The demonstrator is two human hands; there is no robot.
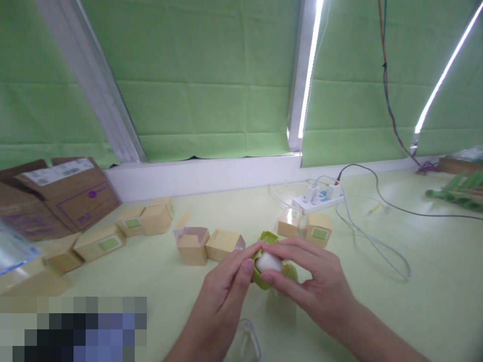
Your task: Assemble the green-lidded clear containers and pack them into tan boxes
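Note:
Both hands meet low in the middle of the head view, above the table. My left hand grips a green cover with its thumb and fingers. Inside that cover sits a smooth, rounded white piece, partly hidden by fingers. My right hand pinches the white piece between thumb and fingertips, from the right. A green flap stands up behind the fingers, and another green part shows under the right hand.
Behind my hands stand an opened small box, another small carton and two more boxes. Several cartons line the left, before a large cardboard box. A power strip with trailing cables lies back right. Something clear is below my hands.

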